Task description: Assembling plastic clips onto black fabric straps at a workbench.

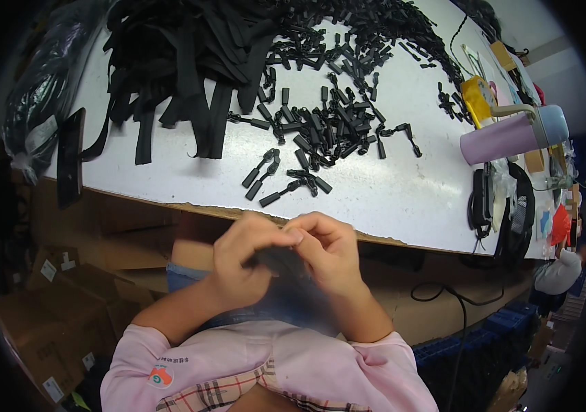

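My left hand [248,254] and my right hand [327,253] meet just off the table's near edge, over my lap. Thumbs and forefingers of both are pinched together, fingertips touching. A black zipper strip [283,262] hangs between them, blurred; its upper end and anything else in the pinch are hidden by the fingers. Beyond the hands lie several loose black zipper sliders [293,184] with long pulls, and a bigger heap of sliders [337,123] behind those. A pile of black zipper strips [190,62] drapes over the table at the left.
The white table [403,199] has a worn front edge. A dark phone-like slab [70,158] lies at its left edge, beside a plastic bag [46,117]. To the right are a lilac bottle [502,141] and a black pouch [518,213]. Cardboard boxes [66,323] stand below left; another person [559,275] is far right.
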Motion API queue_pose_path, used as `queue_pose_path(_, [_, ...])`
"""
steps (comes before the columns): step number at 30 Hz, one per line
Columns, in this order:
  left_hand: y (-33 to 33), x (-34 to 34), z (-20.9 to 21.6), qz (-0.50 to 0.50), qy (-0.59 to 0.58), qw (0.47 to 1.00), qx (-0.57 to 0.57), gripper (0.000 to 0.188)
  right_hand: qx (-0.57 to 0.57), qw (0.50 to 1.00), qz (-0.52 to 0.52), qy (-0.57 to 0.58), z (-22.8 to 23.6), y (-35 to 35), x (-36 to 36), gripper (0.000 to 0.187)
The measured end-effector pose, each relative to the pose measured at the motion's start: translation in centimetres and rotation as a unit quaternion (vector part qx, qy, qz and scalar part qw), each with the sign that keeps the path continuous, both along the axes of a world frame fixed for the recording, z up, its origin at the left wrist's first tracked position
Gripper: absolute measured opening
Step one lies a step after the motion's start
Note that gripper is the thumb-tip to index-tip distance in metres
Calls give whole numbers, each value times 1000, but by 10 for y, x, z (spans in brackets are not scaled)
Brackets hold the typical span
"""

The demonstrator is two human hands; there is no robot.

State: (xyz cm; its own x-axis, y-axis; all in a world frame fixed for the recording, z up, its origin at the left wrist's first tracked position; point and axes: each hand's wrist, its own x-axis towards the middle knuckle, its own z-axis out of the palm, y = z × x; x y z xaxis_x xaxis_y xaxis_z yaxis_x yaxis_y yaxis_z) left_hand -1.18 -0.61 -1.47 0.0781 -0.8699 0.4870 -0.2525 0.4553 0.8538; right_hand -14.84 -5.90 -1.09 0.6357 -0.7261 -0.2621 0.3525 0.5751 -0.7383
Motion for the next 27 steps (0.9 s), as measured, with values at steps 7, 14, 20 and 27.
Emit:
queue_pose_path(7, [-6, -3, 17, -74, 486, 788, 372, 20, -654, 576, -186, 453, 1, -56, 0, 17])
queue_pose_path(14, [-5, -1, 8, -42, 281, 903, 322, 21, -593, 654, -200, 426, -4, -60, -6, 12])
queue_pose_path(20, [-2, -5, 6, 63, 185, 935, 296, 15, -294, 935, -109, 165, 19, -13, -1, 10])
queue_pose_path(27, [-7, -5, -3, 44, 170, 970, 165, 11, -530, 803, -147, 229, 17, -12, 1, 12])
